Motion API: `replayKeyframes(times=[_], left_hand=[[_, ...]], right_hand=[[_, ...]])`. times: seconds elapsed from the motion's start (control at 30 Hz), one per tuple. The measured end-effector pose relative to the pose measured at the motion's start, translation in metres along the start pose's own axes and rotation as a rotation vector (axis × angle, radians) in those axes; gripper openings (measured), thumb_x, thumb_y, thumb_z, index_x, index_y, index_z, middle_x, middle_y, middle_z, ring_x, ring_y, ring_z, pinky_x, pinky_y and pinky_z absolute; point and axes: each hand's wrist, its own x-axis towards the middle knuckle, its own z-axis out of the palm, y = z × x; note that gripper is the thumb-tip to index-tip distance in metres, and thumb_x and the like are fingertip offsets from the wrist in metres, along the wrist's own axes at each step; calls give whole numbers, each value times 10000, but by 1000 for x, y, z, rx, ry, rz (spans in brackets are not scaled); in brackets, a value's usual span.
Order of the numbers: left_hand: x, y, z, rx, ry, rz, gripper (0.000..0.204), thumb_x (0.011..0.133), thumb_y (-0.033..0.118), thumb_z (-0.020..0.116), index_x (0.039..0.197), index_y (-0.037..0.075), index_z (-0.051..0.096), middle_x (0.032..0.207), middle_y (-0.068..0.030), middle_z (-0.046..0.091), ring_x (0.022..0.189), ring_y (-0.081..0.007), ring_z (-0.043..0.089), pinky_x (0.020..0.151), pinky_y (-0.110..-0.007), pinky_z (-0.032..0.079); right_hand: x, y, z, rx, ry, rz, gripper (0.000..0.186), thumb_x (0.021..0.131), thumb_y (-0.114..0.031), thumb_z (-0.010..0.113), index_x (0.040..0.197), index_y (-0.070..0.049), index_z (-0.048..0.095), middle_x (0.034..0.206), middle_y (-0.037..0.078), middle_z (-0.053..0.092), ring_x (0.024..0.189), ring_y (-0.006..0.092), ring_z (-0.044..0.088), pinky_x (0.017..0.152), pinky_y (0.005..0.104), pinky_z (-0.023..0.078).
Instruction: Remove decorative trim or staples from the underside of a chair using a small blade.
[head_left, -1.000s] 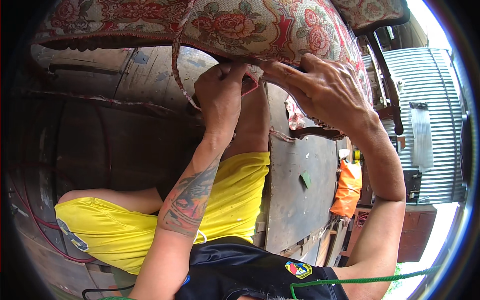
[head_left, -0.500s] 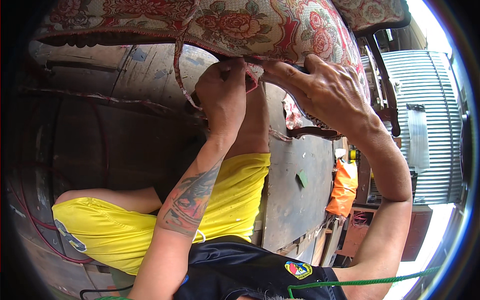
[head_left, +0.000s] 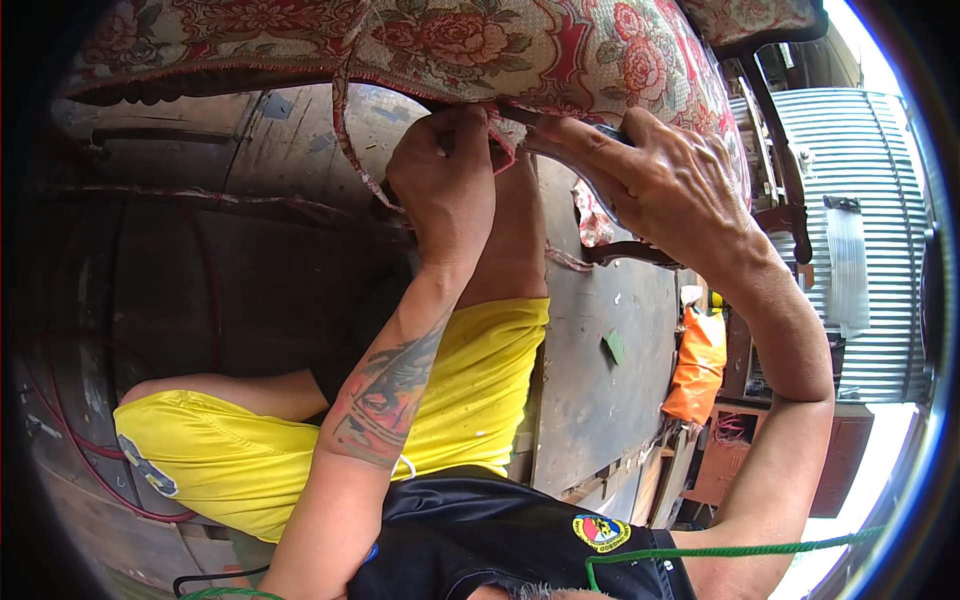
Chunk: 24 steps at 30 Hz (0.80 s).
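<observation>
A floral upholstered chair seat [head_left: 460,45] with a carved wooden rim spans the top of the view. At its lower edge, my left hand [head_left: 445,170] is closed in a pinch on the reddish fabric edging [head_left: 503,150]. My right hand [head_left: 665,180] lies against the seat's edge just to the right, fingers extended leftward toward the left fingertips. A small dark, shiny piece [head_left: 610,132] shows between its thumb and fingers; its kind is hidden. A long patterned fabric strip [head_left: 342,130] hangs from the seat, left of my left hand.
Below lies a worn grey board floor [head_left: 590,420] with a green scrap [head_left: 613,347]. An orange bag [head_left: 697,365] stands at the right, near a corrugated metal sheet [head_left: 860,240]. A red hose [head_left: 75,440] curls at the left. A green cord [head_left: 760,550] crosses my right upper arm.
The view has shifted slightly. Both hands keep nearly the same place at the seat edge, with the right hand a little more turned and the fabric edging slightly moved.
</observation>
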Motion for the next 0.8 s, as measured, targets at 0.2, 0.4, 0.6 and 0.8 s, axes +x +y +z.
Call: replayKeyframes(times=[0.2, 0.4, 0.6, 0.8], left_hand=[[-6, 12, 1, -76, -30, -69, 277, 989, 185, 665, 965, -81, 741, 774, -125, 736, 679, -155, 685, 679, -314, 544], [-10, 14, -5, -18, -74, -66, 246, 997, 171, 675, 946, -62, 736, 766, -58, 684, 682, -99, 616, 631, -271, 503], [-6, 11, -6, -131, -84, -158, 273, 973, 193, 703, 901, -68, 731, 717, -19, 660, 646, -93, 535, 634, -268, 439], [5, 14, -17, -72, -109, -125, 284, 932, 213, 711, 902, -68, 722, 712, -1, 636, 658, -87, 516, 637, -265, 428]], right_hand=[[-9, -2, 7, 53, 24, 56, 646, 932, -105, 668, 1497, -392, 543, 868, 101, 602, 760, 271, 678, 625, 419, 545], [-24, 0, 9, 87, 68, 41, 622, 942, -127, 670, 1496, -385, 553, 790, 79, 570, 683, 263, 646, 587, 441, 537], [-34, -8, 2, 171, 205, 51, 535, 926, -116, 762, 1417, -312, 679, 726, 29, 547, 613, 201, 584, 538, 388, 493], [-40, -12, 16, 204, 124, 86, 607, 931, -133, 695, 1469, -395, 596, 753, 47, 559, 647, 233, 629, 562, 418, 543]])
